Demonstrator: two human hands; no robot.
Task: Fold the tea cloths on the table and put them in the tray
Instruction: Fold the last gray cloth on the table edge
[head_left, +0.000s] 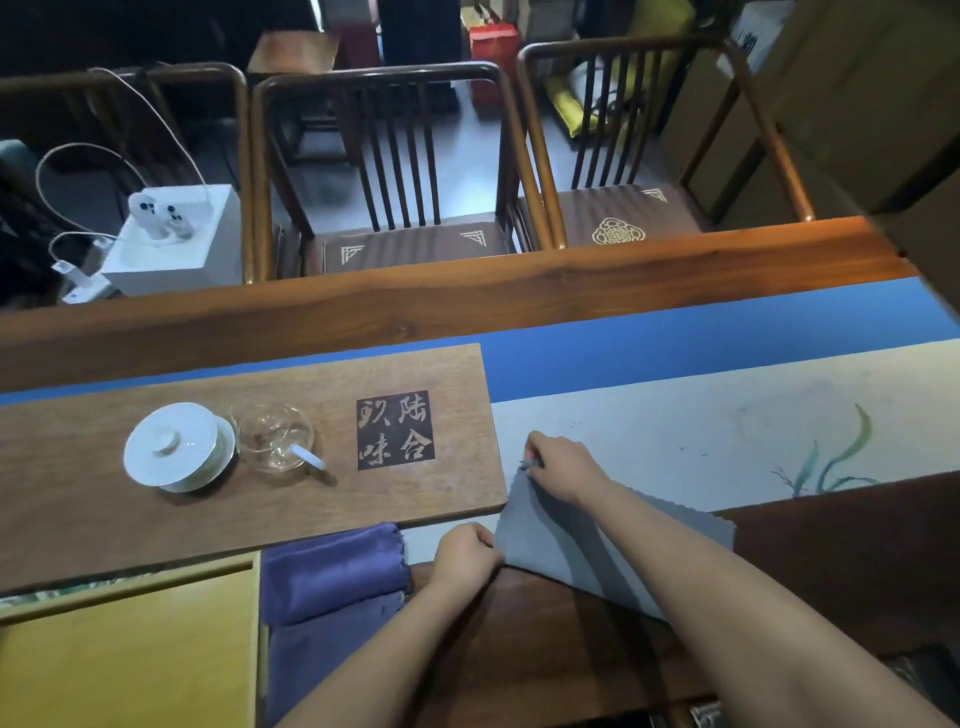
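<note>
A grey tea cloth (540, 540) lies flat near the table's front edge, partly under my right forearm. My right hand (558, 470) pinches its far left corner, next to the wooden board. My left hand (465, 558) grips the cloth's near left corner with curled fingers. A purple cloth (332, 577) lies folded to the left, with a second purple layer under it at the front. The yellow tray (130, 654) sits at the bottom left, beside the purple cloth.
A wooden tea board (405, 499) holds a white lidded cup (176, 447) and a glass pitcher (275, 436). A blue and pale table runner (701, 426) spans the table. Two wooden chairs (395, 156) stand behind it.
</note>
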